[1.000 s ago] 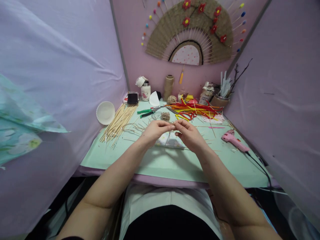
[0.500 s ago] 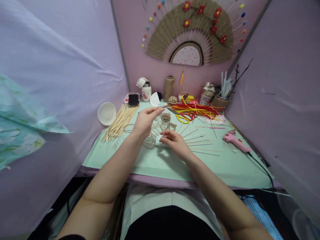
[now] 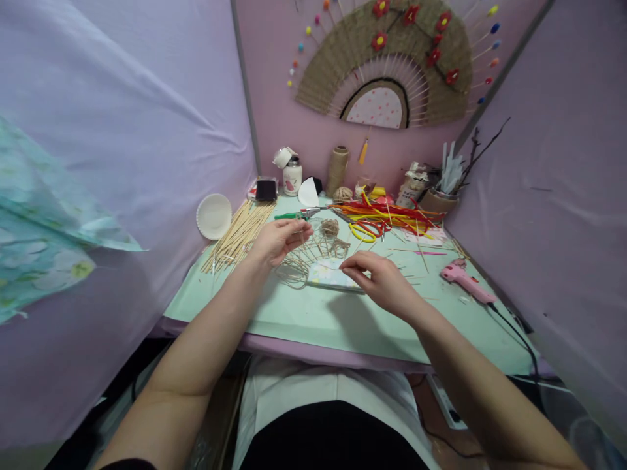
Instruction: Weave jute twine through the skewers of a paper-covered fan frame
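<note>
My left hand hovers over the left part of a fan-like spread of thin sticks, its thumb and fingers pinched; what it holds is too small to name. To the right, my right hand is also pinched, at the right of a pale flowered half-round piece where the sticks meet. A fine strand seems to run from its fingertips, but I cannot make out what it is. Twine is looped around the sticks on the left, and a small twine bundle lies behind them.
Bamboo sticks and a white plate are at the left. Behind are red and yellow pipe cleaners, scissors, jars and a twine roll. A corded pink glue gun lies at the right. A decorated fan hangs above.
My right hand has moved right, away from the middle of the flowered piece, uncovering it. My left hand has shifted slightly left and down. The view has turned a little.
</note>
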A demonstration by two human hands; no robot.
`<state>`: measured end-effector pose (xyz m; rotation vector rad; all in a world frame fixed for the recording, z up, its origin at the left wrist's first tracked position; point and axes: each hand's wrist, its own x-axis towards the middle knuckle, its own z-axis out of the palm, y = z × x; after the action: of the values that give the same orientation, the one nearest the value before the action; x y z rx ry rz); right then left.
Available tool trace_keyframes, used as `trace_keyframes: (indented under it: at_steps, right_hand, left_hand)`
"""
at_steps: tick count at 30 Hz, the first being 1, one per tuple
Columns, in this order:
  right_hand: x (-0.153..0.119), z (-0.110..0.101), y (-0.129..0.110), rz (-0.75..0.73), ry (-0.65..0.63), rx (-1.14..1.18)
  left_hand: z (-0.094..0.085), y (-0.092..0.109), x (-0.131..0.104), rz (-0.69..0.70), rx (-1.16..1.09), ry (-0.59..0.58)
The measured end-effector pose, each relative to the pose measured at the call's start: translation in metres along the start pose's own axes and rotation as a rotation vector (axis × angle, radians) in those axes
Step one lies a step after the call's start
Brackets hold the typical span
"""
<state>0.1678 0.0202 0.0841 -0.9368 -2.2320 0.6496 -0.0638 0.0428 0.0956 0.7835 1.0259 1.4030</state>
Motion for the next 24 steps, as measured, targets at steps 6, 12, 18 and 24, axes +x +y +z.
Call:
trace_keyframes:
  at_steps: [6,12,18,24]
  right_hand:
    - [0.023,-0.022,-0.008,-0.239,-0.051,-0.357]
    - [0.027,-0.023,-0.007,-0.139,-0.072,-0.33]
    - [0.022,-0.022,-0.005,-0.151,-0.113,-0.308]
    - [0.019,-0.022,0.004,-0.218,-0.034,-0.254]
  left_hand:
    - [0.022,-0.018,-0.008,-0.224,0.126,-0.255]
    - [0.031,-0.033,-0.013,-0.346,0.178,-0.323]
    - [0.034,-0.038,-0.019,-0.416,0.226,-0.381]
    - [0.032,-0.043,-0.024,-0.43,0.177,-0.431]
